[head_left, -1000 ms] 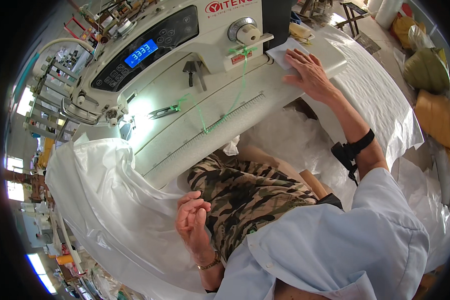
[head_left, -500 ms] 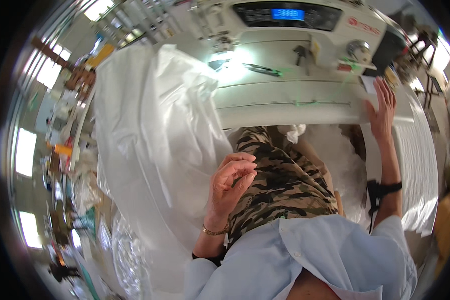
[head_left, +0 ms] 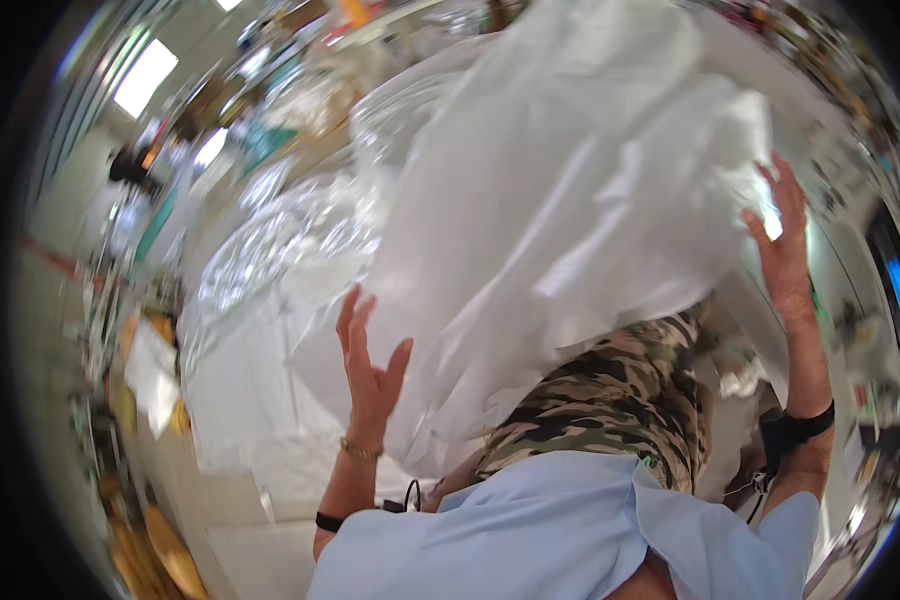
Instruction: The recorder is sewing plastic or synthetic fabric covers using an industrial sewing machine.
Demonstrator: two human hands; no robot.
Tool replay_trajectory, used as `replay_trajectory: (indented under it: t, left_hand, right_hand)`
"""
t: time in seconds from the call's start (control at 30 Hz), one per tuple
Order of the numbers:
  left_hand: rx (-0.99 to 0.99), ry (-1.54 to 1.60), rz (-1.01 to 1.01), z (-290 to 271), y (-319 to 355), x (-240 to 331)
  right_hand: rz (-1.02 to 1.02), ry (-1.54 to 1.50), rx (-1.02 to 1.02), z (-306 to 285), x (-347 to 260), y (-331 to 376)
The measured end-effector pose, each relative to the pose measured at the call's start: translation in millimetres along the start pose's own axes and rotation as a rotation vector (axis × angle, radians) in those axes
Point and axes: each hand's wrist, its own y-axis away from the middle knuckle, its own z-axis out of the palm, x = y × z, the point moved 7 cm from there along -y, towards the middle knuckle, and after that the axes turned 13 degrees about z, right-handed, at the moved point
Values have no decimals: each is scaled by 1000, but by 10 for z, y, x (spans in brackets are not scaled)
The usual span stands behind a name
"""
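A large sheet of white, slightly sheer material (head_left: pixel 530 220) lies in loose folds before me, draping over my lap. Along its left side, my left hand (head_left: pixel 372 385) is raised with fingers spread, and nothing shows in its grasp. My right hand (head_left: pixel 785 235) is by the sheet's right edge, thumb and fingers apart. Whether its fingertips touch the material I cannot tell, as bright light and blur fall there. Turned to the far right of the view stands a white sewing machine, its blue-lit display (head_left: pixel 898 283) showing.
Crinkled clear plastic (head_left: pixel 290 235) is heaped left of the sheet, with more white material (head_left: pixel 260 400) below it. My camouflage trousers (head_left: pixel 610 390) show under the sheet's near edge. Shelves and clutter line the left side, out of focus.
My view has swung left, so the sewing machine now sits at the far right. My left hand has opened and moved left; my right hand has come from the machine table to the sheet's edge.
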Motion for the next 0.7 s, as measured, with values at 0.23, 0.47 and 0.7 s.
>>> replay_trajectory:
  t: [0.23,0.47,0.7]
  left_hand:
    - [26,-348,-599,-71,1528,-2189]
    - [-573,245,-778,2176,1504,-2649]
    - [-537,69,-889,2344,2185,-2470]
  right_hand:
    - [42,-66,164,1029,666,-1008]
    - [188,111,-218,1609,918,-921]
    - [-126,189,-420,1630,-34,384]
